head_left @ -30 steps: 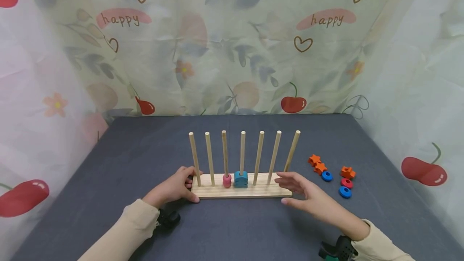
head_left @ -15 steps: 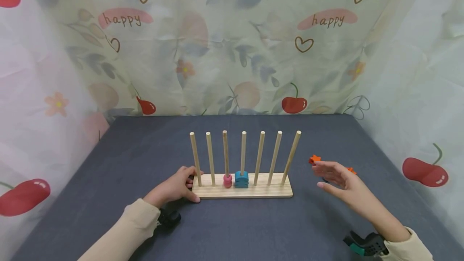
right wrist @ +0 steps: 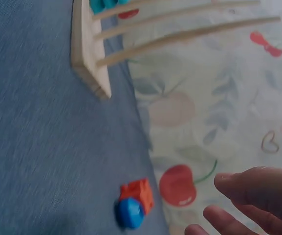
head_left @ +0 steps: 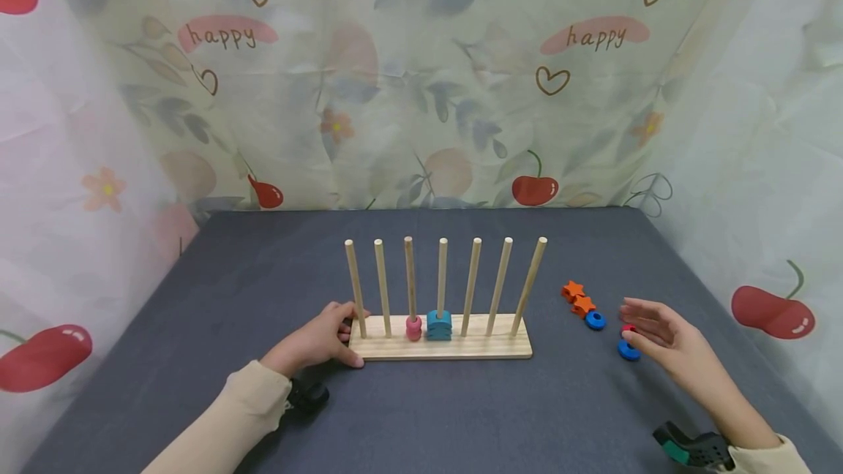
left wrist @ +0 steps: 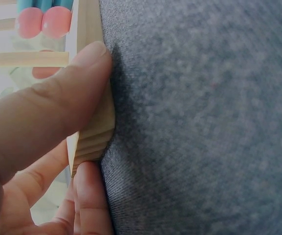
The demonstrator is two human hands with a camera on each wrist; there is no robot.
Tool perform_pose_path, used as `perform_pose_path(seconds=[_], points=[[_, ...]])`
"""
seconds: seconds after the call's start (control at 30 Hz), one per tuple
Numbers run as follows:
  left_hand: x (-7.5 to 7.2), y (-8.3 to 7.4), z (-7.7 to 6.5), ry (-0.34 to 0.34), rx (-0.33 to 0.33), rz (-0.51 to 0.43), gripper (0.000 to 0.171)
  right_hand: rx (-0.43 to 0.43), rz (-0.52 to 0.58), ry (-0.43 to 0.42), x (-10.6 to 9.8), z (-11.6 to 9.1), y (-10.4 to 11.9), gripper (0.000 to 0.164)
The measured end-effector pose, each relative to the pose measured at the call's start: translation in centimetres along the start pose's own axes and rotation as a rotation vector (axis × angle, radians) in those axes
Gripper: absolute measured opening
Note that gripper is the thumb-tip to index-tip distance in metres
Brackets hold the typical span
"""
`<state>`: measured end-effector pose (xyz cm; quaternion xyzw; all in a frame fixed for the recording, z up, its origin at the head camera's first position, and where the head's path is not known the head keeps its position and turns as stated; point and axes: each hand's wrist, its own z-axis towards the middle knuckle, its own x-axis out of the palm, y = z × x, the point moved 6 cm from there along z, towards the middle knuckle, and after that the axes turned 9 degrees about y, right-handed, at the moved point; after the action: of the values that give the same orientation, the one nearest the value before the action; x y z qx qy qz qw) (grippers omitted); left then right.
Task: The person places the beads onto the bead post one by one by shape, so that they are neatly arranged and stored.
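Observation:
A wooden peg board (head_left: 487, 348) with several upright pegs stands on the table. Pink beads (head_left: 413, 329) sit on one peg, and teal pieces (head_left: 439, 326) are stacked on the peg beside it. My left hand (head_left: 315, 336) grips the board's left end; in the left wrist view its thumb (left wrist: 89, 68) lies along the front edge. Off to the right, my right hand (head_left: 681, 346) hovers with fingers relaxed and apart, beside a red ring (head_left: 628, 328) that it partly hides. A blue ring (head_left: 628, 350) lies below its thumb. Nothing shows between those fingers in the right wrist view.
Between the board and my right hand lie orange star pieces (head_left: 583, 306) and another blue ring (head_left: 596, 320). Dark cloth covers the table (head_left: 421, 415). A patterned curtain (head_left: 421, 108) closes off the back and sides.
My right hand has moved right, from the board's right end past the orange stars to the red and blue rings. The left hand keeps its hold on the board.

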<state>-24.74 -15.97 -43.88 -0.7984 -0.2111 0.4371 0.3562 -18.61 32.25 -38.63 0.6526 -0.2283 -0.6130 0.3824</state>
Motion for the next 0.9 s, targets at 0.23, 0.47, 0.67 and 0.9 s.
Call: perform_pose_path(seconds=[0.23, 0.47, 0.67, 0.9], points=[[0.0, 0.1, 0.0, 0.0, 0.0, -0.006, 0.073, 0.101, -0.047, 0.021, -0.4, -0.3, -2.4, 0.055], [0.0, 0.0, 0.0, 0.007, 0.006, -0.016, 0.074, 0.223, -0.117, 0.052, 0.0, -0.4, -4.0, 0.061], [0.0, 0.1, 0.0, 0.002, 0.005, -0.014, 0.074, 0.259, -0.143, 0.076, 0.3, -0.1, -4.6, 0.058], [0.0, 0.0, -0.1, 0.004, 0.012, -0.016, 0.074, 0.273, -0.149, 0.087, 0.6, 0.0, -4.8, 0.055]])
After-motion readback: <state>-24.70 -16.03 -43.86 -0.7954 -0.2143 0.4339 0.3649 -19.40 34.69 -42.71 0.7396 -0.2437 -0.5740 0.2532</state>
